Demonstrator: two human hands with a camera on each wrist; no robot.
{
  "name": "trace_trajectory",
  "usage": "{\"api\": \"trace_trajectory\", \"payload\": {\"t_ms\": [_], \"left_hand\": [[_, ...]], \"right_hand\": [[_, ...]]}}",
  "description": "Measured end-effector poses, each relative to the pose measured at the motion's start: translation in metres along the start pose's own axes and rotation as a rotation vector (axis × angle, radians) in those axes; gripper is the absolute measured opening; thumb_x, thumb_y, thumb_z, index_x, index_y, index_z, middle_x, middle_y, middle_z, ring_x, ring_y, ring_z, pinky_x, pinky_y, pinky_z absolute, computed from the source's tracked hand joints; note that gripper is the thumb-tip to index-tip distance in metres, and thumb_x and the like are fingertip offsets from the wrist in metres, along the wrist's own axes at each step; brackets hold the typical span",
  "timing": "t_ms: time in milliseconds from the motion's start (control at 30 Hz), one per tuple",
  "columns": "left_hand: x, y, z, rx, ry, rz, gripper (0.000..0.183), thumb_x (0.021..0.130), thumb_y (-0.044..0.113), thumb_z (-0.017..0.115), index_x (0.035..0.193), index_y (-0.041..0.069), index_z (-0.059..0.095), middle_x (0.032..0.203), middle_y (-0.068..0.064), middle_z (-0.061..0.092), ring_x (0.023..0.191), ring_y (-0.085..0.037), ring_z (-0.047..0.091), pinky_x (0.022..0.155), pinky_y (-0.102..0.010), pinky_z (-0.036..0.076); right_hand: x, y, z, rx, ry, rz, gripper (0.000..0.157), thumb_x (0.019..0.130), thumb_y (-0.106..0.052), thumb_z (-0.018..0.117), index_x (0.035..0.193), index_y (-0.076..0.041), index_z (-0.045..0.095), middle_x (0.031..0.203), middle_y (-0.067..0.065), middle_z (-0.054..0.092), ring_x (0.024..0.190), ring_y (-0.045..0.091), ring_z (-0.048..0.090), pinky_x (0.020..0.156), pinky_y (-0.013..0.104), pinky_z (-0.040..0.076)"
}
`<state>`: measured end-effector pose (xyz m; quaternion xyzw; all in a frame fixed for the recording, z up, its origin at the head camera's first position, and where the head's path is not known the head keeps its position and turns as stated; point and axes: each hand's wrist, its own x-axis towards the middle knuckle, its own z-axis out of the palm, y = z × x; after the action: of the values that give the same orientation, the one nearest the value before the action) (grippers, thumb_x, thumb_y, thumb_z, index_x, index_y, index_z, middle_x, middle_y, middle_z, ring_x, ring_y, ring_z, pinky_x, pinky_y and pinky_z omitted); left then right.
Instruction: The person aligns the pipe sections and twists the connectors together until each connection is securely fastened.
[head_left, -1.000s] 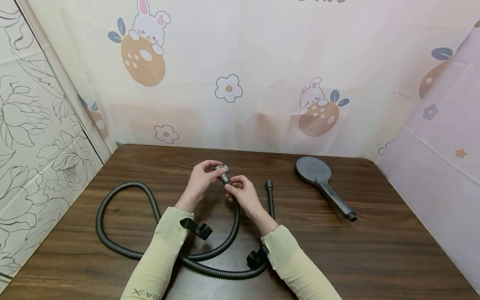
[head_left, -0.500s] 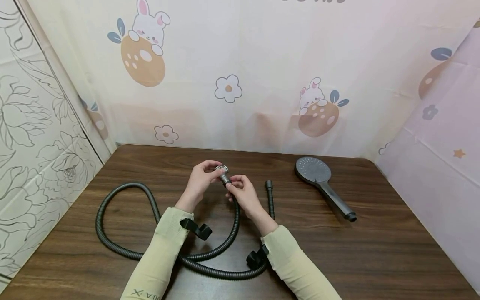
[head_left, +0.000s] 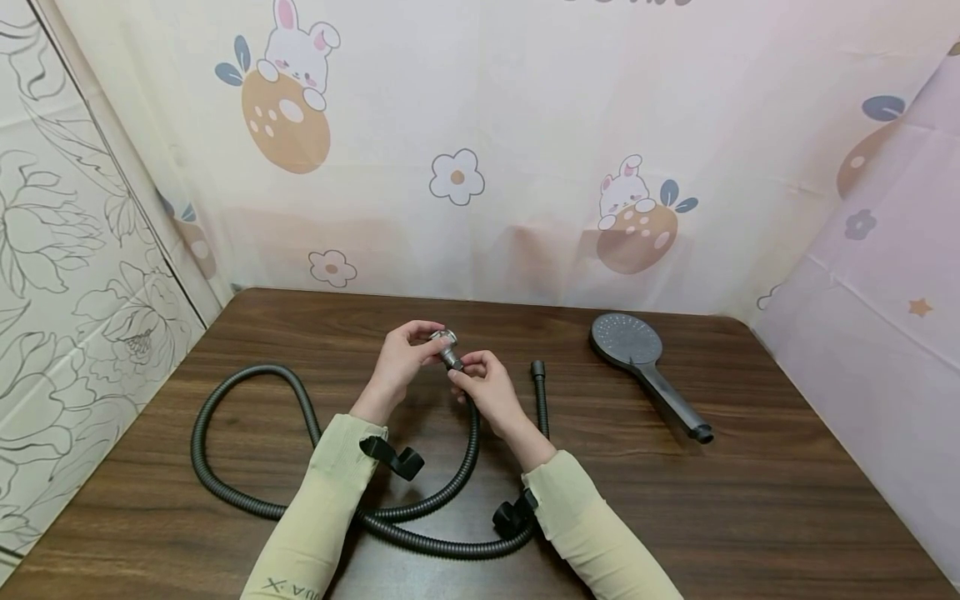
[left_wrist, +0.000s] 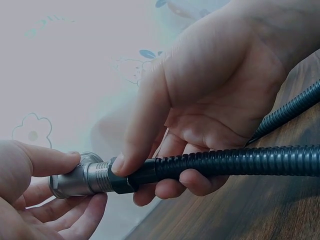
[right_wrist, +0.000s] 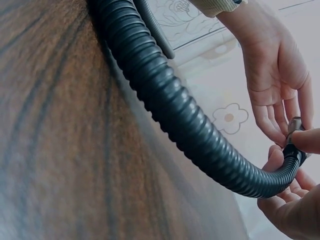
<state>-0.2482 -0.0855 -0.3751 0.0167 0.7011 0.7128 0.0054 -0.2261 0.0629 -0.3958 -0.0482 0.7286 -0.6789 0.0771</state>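
Note:
My left hand (head_left: 397,362) pinches a silver metal threaded fitting (left_wrist: 75,182) between thumb and fingers above the table. With thumb and fingers, my right hand (head_left: 491,390) grips the dark end nut (left_wrist: 122,183) of a black ribbed shower hose (head_left: 450,492). Fitting and nut line up end to end in the left wrist view, and a band of metal thread shows beside the nut. From the nut the hose curves down to the table and loops to the left. Its other end (head_left: 538,371) lies to the right of my right hand.
A grey hand shower head (head_left: 628,340) lies at the table's right, its handle pointing toward the front right. The brown wooden table (head_left: 750,517) ends at a printed curtain (head_left: 525,100) behind. Black wrist camera mounts (head_left: 405,462) sit at both cuffs.
My right thumb shifts slightly over the hose nut, up and then back down, while the left hand keeps the fitting still. The hose and shower head stay where they were.

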Motion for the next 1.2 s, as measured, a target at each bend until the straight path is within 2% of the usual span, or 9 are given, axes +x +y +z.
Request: {"api": "trace_trajectory", "payload": {"t_ms": [167,367,667,800,1033,1200], "left_hand": [[-0.0002,0.0008,0.0000,-0.002,0.001,0.001,0.036,0.084,0.011,0.065,0.115,-0.006,0.055,0.102,-0.013,0.054,0.082,-0.012,0.059,0.082,-0.037,0.052],[0.0001,0.0000,-0.0003,-0.005,0.005,-0.005,0.033,0.084,0.010,0.064,0.114,-0.003,0.057,0.102,-0.013,0.055,0.081,-0.012,0.059,0.080,-0.036,0.053],[-0.0006,0.0008,-0.0015,-0.014,-0.005,-0.004,0.033,0.084,0.011,0.064,0.113,-0.002,0.058,0.103,-0.013,0.054,0.084,-0.015,0.059,0.087,-0.045,0.048],[-0.0005,0.0004,-0.0019,-0.012,-0.006,-0.006,0.032,0.084,0.011,0.064,0.113,-0.002,0.058,0.103,-0.013,0.054,0.084,-0.015,0.059,0.087,-0.045,0.048],[-0.0026,0.0036,-0.0016,-0.010,-0.011,-0.016,0.035,0.085,0.011,0.064,0.115,-0.003,0.057,0.106,-0.015,0.054,0.087,-0.016,0.058,0.089,-0.046,0.047],[-0.0007,0.0005,-0.0019,-0.002,-0.008,-0.018,0.036,0.084,0.013,0.065,0.116,-0.003,0.057,0.106,-0.014,0.054,0.086,-0.016,0.059,0.089,-0.046,0.047]], "right_hand": [[-0.0006,-0.0003,0.0010,-0.007,0.007,-0.010,0.025,0.086,-0.007,0.059,0.107,0.002,0.047,0.091,0.012,0.058,0.065,0.012,0.059,0.057,0.024,0.049],[-0.0006,-0.0001,0.0017,0.010,0.006,-0.007,0.028,0.088,-0.008,0.057,0.111,0.001,0.045,0.096,0.013,0.058,0.065,0.011,0.058,0.057,0.024,0.049],[0.0004,0.0001,0.0031,-0.006,0.018,-0.003,0.025,0.089,-0.009,0.055,0.111,0.000,0.047,0.099,0.017,0.060,0.064,0.011,0.058,0.057,0.024,0.050],[0.0012,0.0014,0.0035,-0.004,0.014,-0.008,0.025,0.090,-0.008,0.054,0.111,0.002,0.047,0.098,0.018,0.060,0.064,0.010,0.058,0.057,0.024,0.050],[0.0009,0.0019,0.0031,-0.004,-0.005,-0.008,0.027,0.092,-0.009,0.052,0.114,0.003,0.045,0.107,0.028,0.058,0.065,0.009,0.058,0.058,0.024,0.050],[-0.0010,-0.0008,0.0021,0.001,-0.023,-0.003,0.029,0.092,-0.010,0.052,0.116,0.003,0.044,0.109,0.029,0.057,0.066,0.010,0.058,0.059,0.024,0.050]]}}
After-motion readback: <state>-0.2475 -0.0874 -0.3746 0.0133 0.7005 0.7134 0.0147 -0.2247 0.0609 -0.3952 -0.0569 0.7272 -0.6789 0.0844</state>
